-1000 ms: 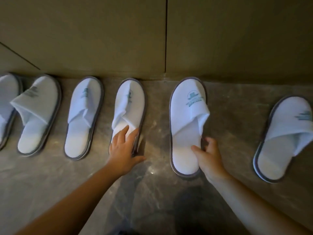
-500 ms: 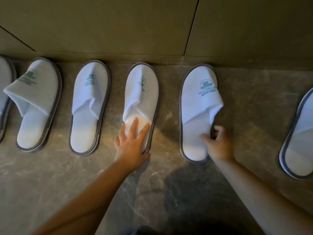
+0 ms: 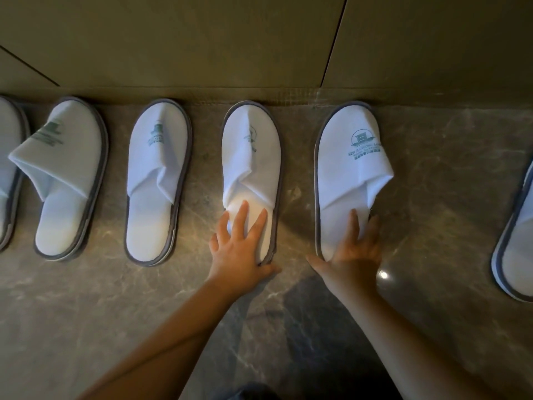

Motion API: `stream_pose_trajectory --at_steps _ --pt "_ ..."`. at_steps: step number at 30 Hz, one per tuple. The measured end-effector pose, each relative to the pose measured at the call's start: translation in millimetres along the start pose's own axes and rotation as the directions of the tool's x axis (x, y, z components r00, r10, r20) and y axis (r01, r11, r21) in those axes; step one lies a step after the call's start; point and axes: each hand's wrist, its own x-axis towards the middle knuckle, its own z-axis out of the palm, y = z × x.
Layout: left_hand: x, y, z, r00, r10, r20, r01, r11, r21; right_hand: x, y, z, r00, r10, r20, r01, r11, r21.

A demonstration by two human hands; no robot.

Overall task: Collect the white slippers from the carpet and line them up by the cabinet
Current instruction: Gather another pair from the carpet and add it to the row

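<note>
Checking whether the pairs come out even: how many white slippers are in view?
6. Left to right by the cabinet: one cut off at the left edge, a second, a third, one under the left hand, one under the right hand, one partly out of frame right.

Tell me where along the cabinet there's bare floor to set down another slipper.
The widest bare patch lies between the slipper under the right hand and the slipper cut off at the right edge. Marble floor nearer the person is open too. Left of the left hand, slippers sit close along the cabinet.
</note>
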Motion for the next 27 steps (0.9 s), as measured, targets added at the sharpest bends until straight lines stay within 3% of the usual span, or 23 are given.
stream_pose_trajectory --at_steps 4,11,27 --pt "-1.4 -8.3 -2.9 0.999 0.041 0.032 -0.042 0.999 0.026 2.0 4.0 -2.5 1.000 -0.009 -0.006 0.009 0.999 0.039" --pt "-3.4 -5.6 0.3 1.000 0.015 -0.026 -0.016 1.000 -0.007 -2.9 7.5 -5.0 0.994 -0.109 0.000 0.109 0.993 0.047" --pt "-4.2 -2.9 -3.6 1.000 0.018 0.005 -0.018 1.000 -0.019 -0.9 10.6 -3.9 0.999 -0.052 -0.004 0.052 0.998 0.035"
